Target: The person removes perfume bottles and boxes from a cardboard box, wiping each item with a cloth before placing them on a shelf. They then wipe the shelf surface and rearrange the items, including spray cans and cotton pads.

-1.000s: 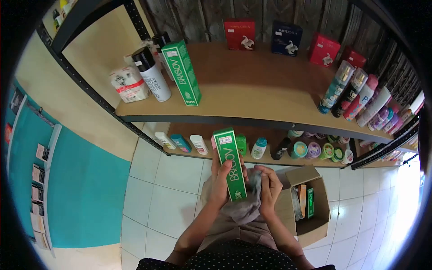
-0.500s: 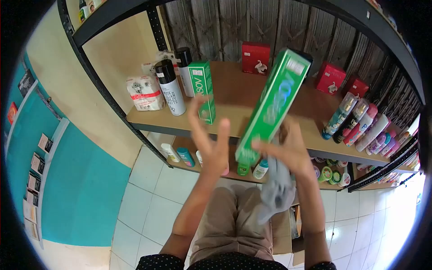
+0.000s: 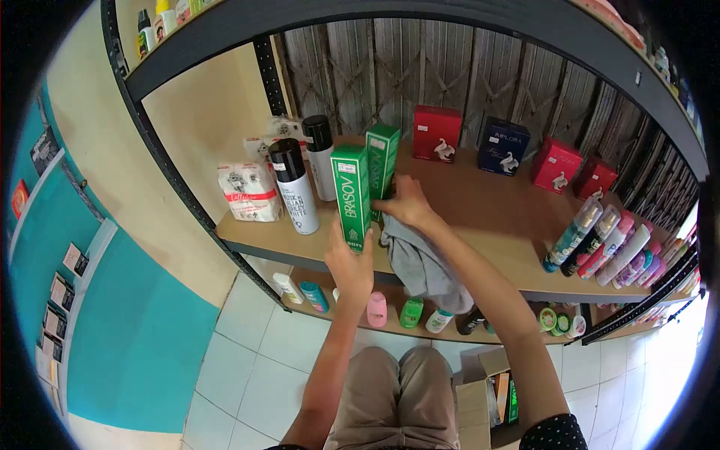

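A green BRASOV box (image 3: 351, 193) stands upright near the front edge of the middle shelf, with the fingers of my left hand (image 3: 351, 262) closed round its lower part. Just behind it and to the right is a second green box (image 3: 382, 161), also upright. My right hand (image 3: 407, 204) touches the lower part of that second box and grips a grey cloth (image 3: 424, 266), which hangs down over the shelf edge. Left of the boxes stand two black-capped spray cans (image 3: 296, 191).
Wrapped white packs (image 3: 249, 196) sit at the shelf's left. Red boxes (image 3: 436, 135) and a dark blue box (image 3: 502, 147) line the back; spray bottles (image 3: 574, 234) stand at the right. Lower shelf bottles (image 3: 411, 313) and an open carton (image 3: 474, 405) are below.
The large green box has come down from mid-air onto the shelf. My left hand has closed round the front box, and my right hand has moved left with the cloth. The view has shifted.
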Motion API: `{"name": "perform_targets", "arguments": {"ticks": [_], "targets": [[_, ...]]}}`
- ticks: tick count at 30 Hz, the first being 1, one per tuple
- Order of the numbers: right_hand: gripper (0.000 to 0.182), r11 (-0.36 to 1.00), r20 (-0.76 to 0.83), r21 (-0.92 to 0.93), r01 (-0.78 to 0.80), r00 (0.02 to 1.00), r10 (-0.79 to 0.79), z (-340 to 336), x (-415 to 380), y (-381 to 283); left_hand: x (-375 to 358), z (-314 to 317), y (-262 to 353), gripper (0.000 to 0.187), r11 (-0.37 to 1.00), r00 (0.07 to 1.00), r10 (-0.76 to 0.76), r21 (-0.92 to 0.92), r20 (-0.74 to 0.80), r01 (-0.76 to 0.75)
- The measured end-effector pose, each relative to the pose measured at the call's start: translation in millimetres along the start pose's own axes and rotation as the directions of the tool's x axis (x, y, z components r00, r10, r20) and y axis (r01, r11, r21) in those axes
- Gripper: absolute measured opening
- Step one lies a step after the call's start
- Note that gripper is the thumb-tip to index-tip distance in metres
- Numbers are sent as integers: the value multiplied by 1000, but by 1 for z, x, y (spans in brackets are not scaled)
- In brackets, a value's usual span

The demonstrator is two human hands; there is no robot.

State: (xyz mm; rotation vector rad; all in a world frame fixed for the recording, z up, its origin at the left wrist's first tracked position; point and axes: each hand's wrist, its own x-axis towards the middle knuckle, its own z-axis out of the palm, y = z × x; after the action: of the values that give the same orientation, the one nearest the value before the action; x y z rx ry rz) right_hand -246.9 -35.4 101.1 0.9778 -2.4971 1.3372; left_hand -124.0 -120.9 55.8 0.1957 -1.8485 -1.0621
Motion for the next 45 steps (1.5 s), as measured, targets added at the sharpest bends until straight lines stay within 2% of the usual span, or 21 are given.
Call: {"name": "perform_targets", "arguments": {"ticks": [4, 8, 10, 14, 16, 19, 22, 26, 29, 31, 32, 34, 35, 37, 39, 40, 41, 42, 43, 44, 45], "targets": [[53, 997, 44, 73, -31, 999, 28, 8, 3, -8, 3, -1, 1, 50, 1000, 1000, 14, 2, 1, -14], [57, 998, 31, 32, -46, 998, 45, 19, 9, 1, 4, 2, -3, 45, 998, 999, 36, 49, -30, -34], [63, 995, 143, 24, -101, 985, 96, 20, 8, 5, 3, 2, -1, 48, 999, 999, 15, 38, -36, -13], [64, 993, 31, -103, -62, 997, 66, 21, -6, 5, 4, 0, 3, 50, 1000, 1000, -5, 21, -8, 5], [65, 998, 110, -50, -23, 994, 29, 19, -3, 7, 4, -2, 5, 51, 999, 999, -36, 7, 27, 36], [66, 996, 70, 54, 69, 995, -73, 20, -1, 11, 5, -1, 3, 51, 1000, 1000, -21, 16, 20, 21], [68, 998, 182, 64, 12, 983, -24, 17, 0, 14, 5, -1, 3, 50, 1000, 1000, -10, 3, 25, 10], [64, 999, 192, 30, -22, 981, 16, 26, 2, 25, 5, -2, 8, 51, 998, 998, -50, -27, 47, 51], [61, 995, 149, 101, -14, 989, -2, 26, -3, 22, 4, -2, 7, 51, 997, 997, -71, -17, 42, 72], [59, 995, 132, -81, -51, 989, 62, 17, -9, 7, 4, -5, 9, 55, 992, 987, -124, 6, 107, 124], [59, 995, 129, -81, -56, 989, 67, 14, -10, 8, 2, -5, 9, 55, 992, 986, -124, 6, 112, 124], [58, 998, 86, 57, 36, 995, -41, 7, -13, 10, -2, -7, 11, 59, 985, 991, 130, 116, -28, -126], [58, 998, 83, 58, 31, 996, -36, 2, -18, 12, -6, -11, 14, 59, 985, 991, 130, 115, -23, -127], [56, 989, -154, 143, 43, 988, -21, -17, -37, 2, -23, -24, 32, 67, 964, 987, 156, 223, -49, -141], [52, 943, -171, 333, -6, 983, 67, -41, -71, -29, -54, -32, 46, 60, 986, 989, 144, 84, -13, -143], [52, 943, -169, 331, -22, 982, 82, -46, -88, -39, -70, -37, 56, 52, 997, 978, 71, -31, 195, -67], [50, 908, -211, 417, 34, 976, 60, -48, -105, -48, -83, -41, 66, 45, 991, 915, 16, -126, 403, 38], [47, 864, -254, 495, 92, 966, 43, -50, -121, -54, -90, -41, 75, 45, 990, 909, 1, -126, 417, 57], [47, 867, -247, 494, 68, 967, 65, -54, -137, -57, -99, -42, 84, 37, 938, 812, -154, -175, 563, 299], [50, 853, -238, 522, 25, 964, 117, -59, -151, -58, -106, -43, 90, 29, 831, 664, -269, -180, 698, 526], [53, 836, -230, 549, -15, 959, 168, -61, -166, -58, -112, -46, 86, 23, 888, 703, -216, -164, 678, 430]]}}
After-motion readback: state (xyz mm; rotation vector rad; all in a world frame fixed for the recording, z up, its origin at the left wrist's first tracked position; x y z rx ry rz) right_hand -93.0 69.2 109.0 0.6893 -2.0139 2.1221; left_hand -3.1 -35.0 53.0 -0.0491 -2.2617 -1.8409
